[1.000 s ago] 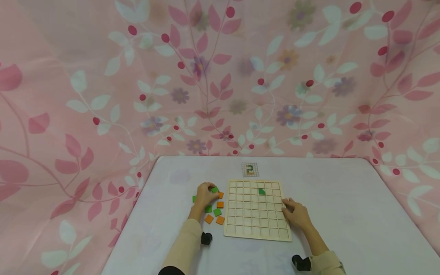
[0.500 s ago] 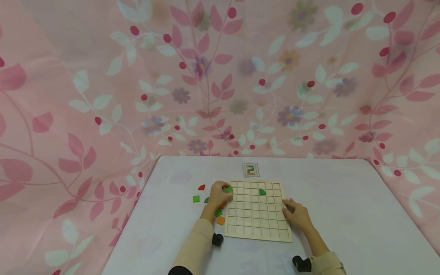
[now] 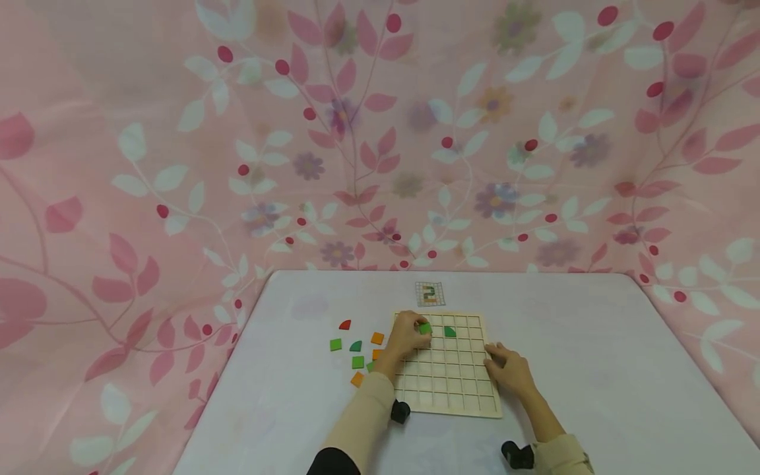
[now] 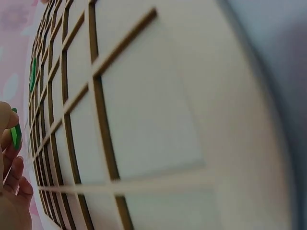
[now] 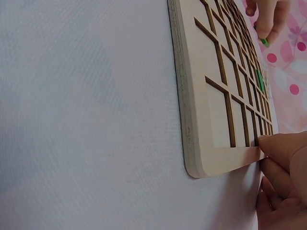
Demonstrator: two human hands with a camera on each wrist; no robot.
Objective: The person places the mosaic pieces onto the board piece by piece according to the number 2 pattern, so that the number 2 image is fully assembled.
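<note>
The left hand [image 3: 408, 333] pinches a green tile [image 3: 425, 328] between thumb and fingertips over the board [image 3: 445, 390], toward its far edge, left of a dark green quarter-round [image 3: 450, 332]. The right hand [image 3: 512, 371], fingers curled, grips the board's right edge.

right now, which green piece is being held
The light green piece, pinched in the left hand over the board; the other green pieces lie on the board or table.
</note>
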